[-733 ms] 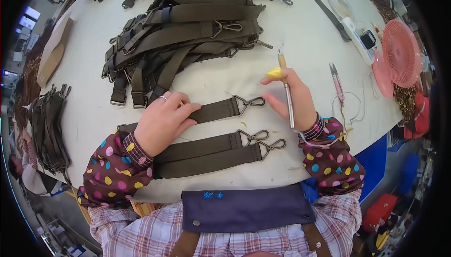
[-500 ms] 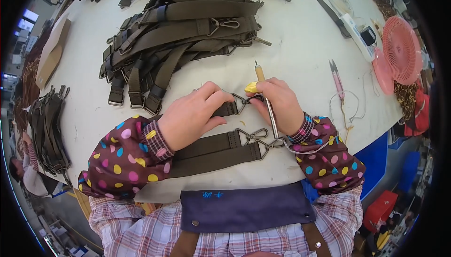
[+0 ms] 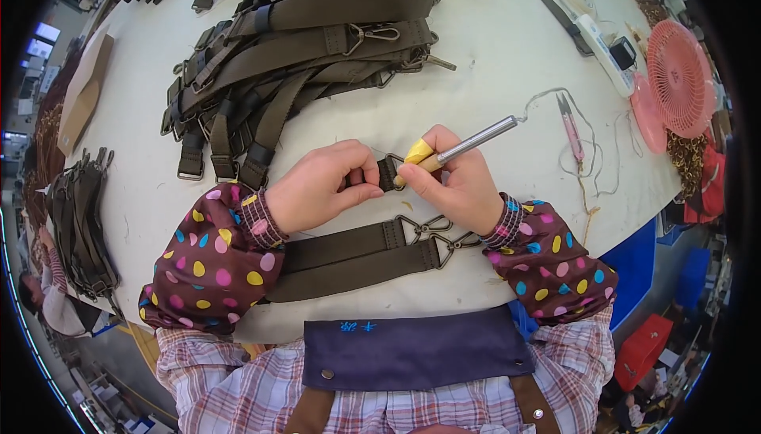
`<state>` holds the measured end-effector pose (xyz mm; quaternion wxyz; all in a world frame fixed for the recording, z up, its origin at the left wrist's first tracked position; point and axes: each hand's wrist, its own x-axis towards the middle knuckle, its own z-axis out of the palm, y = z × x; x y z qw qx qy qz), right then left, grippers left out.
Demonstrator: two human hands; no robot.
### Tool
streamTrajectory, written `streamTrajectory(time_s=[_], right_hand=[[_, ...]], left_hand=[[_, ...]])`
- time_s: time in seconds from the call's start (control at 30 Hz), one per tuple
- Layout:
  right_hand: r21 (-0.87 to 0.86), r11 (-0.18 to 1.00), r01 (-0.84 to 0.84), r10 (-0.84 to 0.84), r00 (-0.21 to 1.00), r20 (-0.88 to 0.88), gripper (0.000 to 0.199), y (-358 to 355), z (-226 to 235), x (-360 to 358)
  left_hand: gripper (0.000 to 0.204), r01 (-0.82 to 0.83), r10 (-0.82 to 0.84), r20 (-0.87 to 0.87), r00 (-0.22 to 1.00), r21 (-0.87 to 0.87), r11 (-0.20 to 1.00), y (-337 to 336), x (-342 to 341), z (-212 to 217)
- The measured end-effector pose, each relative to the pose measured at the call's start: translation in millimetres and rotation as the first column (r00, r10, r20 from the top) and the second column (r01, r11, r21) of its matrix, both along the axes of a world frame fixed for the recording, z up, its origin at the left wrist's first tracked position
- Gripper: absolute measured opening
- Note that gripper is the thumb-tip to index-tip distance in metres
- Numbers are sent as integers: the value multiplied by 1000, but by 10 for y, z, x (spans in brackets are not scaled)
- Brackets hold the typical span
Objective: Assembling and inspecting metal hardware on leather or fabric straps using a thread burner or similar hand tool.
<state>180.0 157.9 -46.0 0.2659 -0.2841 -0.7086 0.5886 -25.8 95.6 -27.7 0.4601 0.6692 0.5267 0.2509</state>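
My left hand (image 3: 323, 184) pinches the end of a dark olive strap (image 3: 387, 173) on the white table (image 3: 483, 61), thumb and fingers closed over the webbing. My right hand (image 3: 453, 180) grips a metal pen-like corded tool (image 3: 468, 144) with a yellow collar, its tip touching the strap end and its metal clip. Two more olive straps with snap hooks (image 3: 361, 253) lie flat just below my hands, near the table's front edge.
A heap of olive straps with buckles (image 3: 293, 45) covers the far middle. Thread snips with a pink handle (image 3: 571, 126) lie right, near a pink fan (image 3: 675, 77). A bundle of dark straps (image 3: 83, 216) hangs at the left edge, beside a brown envelope (image 3: 83, 93).
My hands came together over the strap end. The left hand went from lying flat on the strap to pinching it, and the tool swung down from upright to lying low, tip at the clip.
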Motion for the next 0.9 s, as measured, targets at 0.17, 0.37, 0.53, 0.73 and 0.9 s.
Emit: streamTrajectory(time_s=[0.17, 0.37, 0.53, 0.73, 0.9], right_hand=[[-10, 1000, 19, -17, 993, 120, 18, -9, -11, -15], [32, 999, 25, -29, 992, 122, 18, -36, -11, -27], [58, 998, 18, -25, 991, 129, 18, -38, -32, -24], [87, 996, 15, -26, 992, 126, 18, -37, -42, -27], [101, 995, 7, -22, 989, 147, 18, -34, -48, -34]], left_hand=[[14, -16, 15, 15, 1000, 35, 999, -9, -8, -44], [14, 6, -5, -12, 1000, 74, 997, -16, -13, -61], [13, 29, -27, -29, 999, 83, 996, -17, -13, -50], [15, 4, -4, -3, 1000, 80, 997, -11, 9, -35], [15, -2, 3, -15, 1000, 83, 997, -13, 6, -28]])
